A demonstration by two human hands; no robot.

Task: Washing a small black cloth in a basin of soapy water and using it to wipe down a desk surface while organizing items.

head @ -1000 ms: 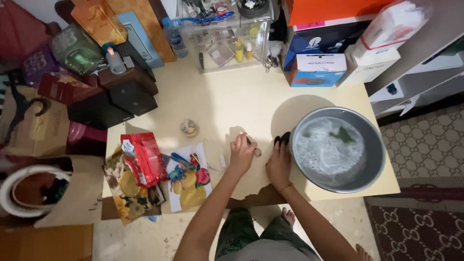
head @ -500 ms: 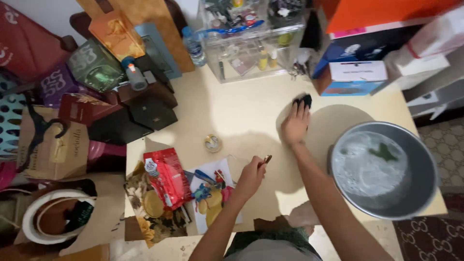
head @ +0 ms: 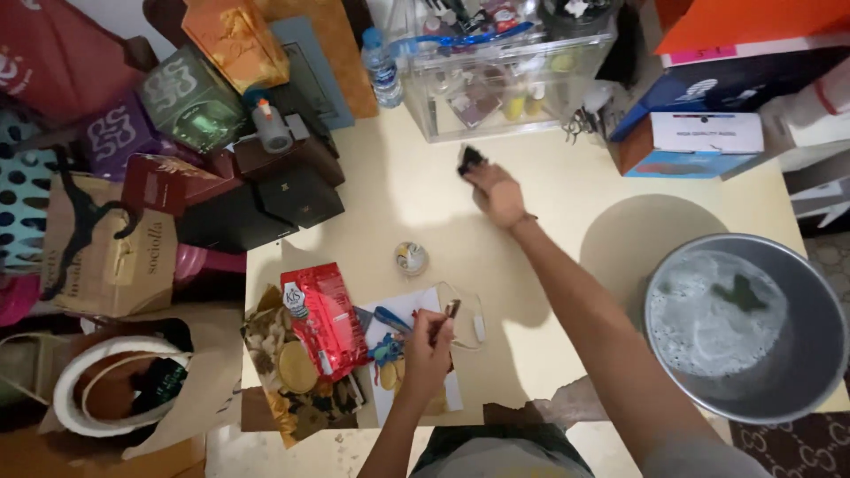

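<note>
Cream-coloured tabletop (head: 549, 204), taken as landmark throughout.

Changes against the earlier frames:
- Right hand (head: 498, 193): moved from beside the basin rim, across the tabletop, to the far edge, just short of the clear plastic organiser (head: 505, 84). Fingers clenched on a small dark cloth (head: 469, 159), pressed flat to the tabletop.
- Left hand (head: 427, 347): withdrawn to the near edge, over the colourful printed sheet (head: 398, 354). Fingers pinched on a small brown-tipped object (head: 452, 308); kind not determinable.
- Metal basin (head: 753, 389) of soapy water: at the near right corner, well apart from both hands.

Surroundings:
- Small round jar (head: 411, 258): mid-tabletop, between the two hands, touching neither.
- Red foil packet (head: 326, 317): near left edge, just beside the printed sheet.
- Dark boxes (head: 297, 190) and water bottle (head: 382, 66): far left edge.
- Blue-and-white carton (head: 695, 142): far right edge.
- Obstruction: organiser wall directly beyond the cloth.

Orientation:
- Cloth: bunched, no clear long axis; exposed corner toward the organiser.
- Pinched object: long axis tilted, tip up and toward the tabletop centre.
</note>
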